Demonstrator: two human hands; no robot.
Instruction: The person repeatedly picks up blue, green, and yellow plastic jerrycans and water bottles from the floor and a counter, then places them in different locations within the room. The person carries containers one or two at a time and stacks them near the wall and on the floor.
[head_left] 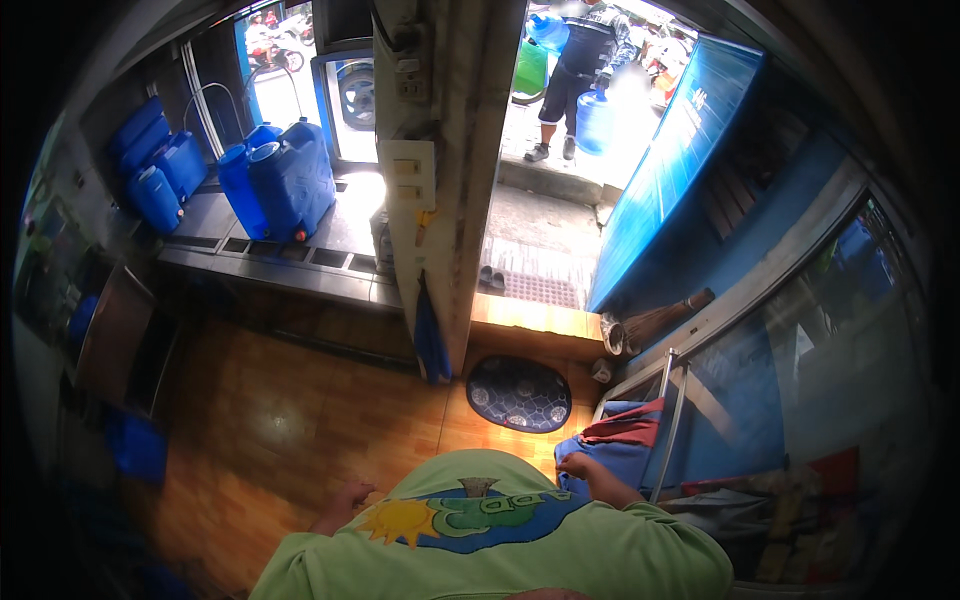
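At the left of my body is my left hand (pixel 352 493), loosely curled with its fingers a little apart, over the tiled floor (pixel 290 420). Nothing shows in it. My right hand (pixel 576 464) is held in front of my right side, its fingers bent inward. Behind it hangs a blue cloth (pixel 625 460) with a red cloth (pixel 628 428) over it, on a metal rail (pixel 667 410). Whether the fingers touch the blue cloth is unclear, and I see nothing plainly gripped. A dark oval patterned doormat (pixel 519 394) lies ahead of my hands.
Ahead, a step (pixel 540 333) leads to an open doorway with a blue door (pixel 680 165). Outside, a person (pixel 585 60) carries a blue water jug (pixel 594 122). Left, blue water containers (pixel 300 180) stand on a metal counter (pixel 345 285). A broom (pixel 660 320) lies right of the step.
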